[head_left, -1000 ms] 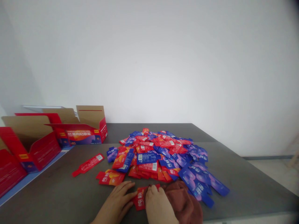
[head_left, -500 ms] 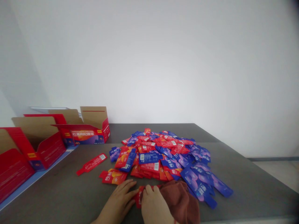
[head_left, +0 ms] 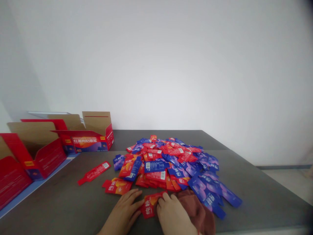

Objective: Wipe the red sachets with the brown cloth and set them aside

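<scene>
A red sachet point(head_left: 149, 206) with an orange print lies flat on the dark table near the front edge, between my hands. My left hand point(head_left: 124, 210) rests beside it, fingers apart, thumb touching its left edge. My right hand point(head_left: 172, 212) is on the sachet's right end, fingers bent together; a brown cloth point(head_left: 195, 209) is bunched under and right of this hand. What the right fingers grip is partly hidden. Just beyond lies a heap of red and blue sachets point(head_left: 156, 165). A red and orange sachet point(head_left: 118, 186) is close to my left fingertips.
Open red cardboard boxes point(head_left: 90, 143) with brown insides stand along the left side, some on a blue and white board point(head_left: 22, 196). A single red sachet point(head_left: 95, 173) lies between boxes and heap. Blue sachets point(head_left: 207, 192) spread to the right. A pale wall rises behind the table point(head_left: 254, 202).
My right hand has slid to the right along with the cloth, uncovering more of the red sachet. My left hand has hardly moved. The view has shifted slightly.
</scene>
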A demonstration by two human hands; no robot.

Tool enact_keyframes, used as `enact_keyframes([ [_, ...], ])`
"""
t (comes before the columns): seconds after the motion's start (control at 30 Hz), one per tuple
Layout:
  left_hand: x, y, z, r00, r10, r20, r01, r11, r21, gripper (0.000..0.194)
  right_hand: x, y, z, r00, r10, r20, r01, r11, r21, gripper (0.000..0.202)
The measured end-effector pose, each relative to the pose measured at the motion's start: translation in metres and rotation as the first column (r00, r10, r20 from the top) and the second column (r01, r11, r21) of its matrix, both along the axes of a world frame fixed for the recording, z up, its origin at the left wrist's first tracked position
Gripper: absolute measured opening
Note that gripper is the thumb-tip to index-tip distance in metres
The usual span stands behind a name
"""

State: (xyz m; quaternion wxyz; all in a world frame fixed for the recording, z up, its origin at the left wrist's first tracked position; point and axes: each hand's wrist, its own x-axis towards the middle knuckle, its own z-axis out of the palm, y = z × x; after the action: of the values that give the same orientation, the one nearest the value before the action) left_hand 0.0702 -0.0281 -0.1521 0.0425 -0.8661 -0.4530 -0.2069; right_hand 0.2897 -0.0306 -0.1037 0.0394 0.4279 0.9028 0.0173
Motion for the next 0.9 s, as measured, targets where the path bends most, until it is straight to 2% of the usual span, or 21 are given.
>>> enact_keyframes([
  [0.17, 0.002, 0.0, 0.004, 1.0, 0.002, 0.007, -0.002, 1.0, -0.021, 0.047, -0.039, -0.001, -0.002, 0.996, 0.088, -0.002, -0.087, 0.996, 0.014, 0.033],
  [0.23, 0.003, 0.0, 0.007, 1.0, 0.011, -0.01, -0.011, 0.999, -0.036, 0.046, -0.037, -0.001, -0.005, 0.995, 0.102, -0.01, -0.102, 0.995, 0.017, 0.033],
  [0.33, 0.001, 0.002, 0.008, 0.999, 0.015, -0.041, -0.017, 0.999, -0.048, 0.043, -0.014, -0.001, -0.007, 0.993, 0.109, -0.036, -0.109, 0.994, 0.003, 0.032],
  [0.47, 0.001, 0.004, 0.008, 0.996, 0.037, -0.078, -0.041, 0.997, -0.062, 0.043, 0.022, -0.002, -0.004, 0.998, -0.065, -0.026, 0.064, 0.998, -0.024, 0.033],
  [0.57, 0.008, 0.005, 0.007, 0.996, 0.062, -0.065, -0.065, 0.997, -0.038, 0.047, 0.034, -0.002, -0.001, 0.975, -0.216, -0.052, 0.216, 0.976, -0.008, 0.036],
  [0.63, 0.014, 0.006, 0.005, 0.998, 0.055, -0.013, -0.055, 0.998, -0.015, 0.047, 0.034, -0.001, 0.001, 0.968, -0.248, -0.051, 0.247, 0.969, -0.025, 0.037],
  [0.73, 0.024, 0.009, 0.0, 0.995, 0.028, 0.091, -0.026, 0.999, -0.029, 0.04, 0.029, -0.002, 0.006, 0.975, -0.219, -0.026, 0.217, 0.975, -0.053, 0.036],
  [0.9, 0.027, 0.013, -0.007, 0.97, 0.083, 0.227, -0.049, 0.987, -0.151, 0.059, 0.008, -0.002, 0.016, 0.964, -0.265, 0.016, 0.265, 0.964, 0.003, 0.039],
])
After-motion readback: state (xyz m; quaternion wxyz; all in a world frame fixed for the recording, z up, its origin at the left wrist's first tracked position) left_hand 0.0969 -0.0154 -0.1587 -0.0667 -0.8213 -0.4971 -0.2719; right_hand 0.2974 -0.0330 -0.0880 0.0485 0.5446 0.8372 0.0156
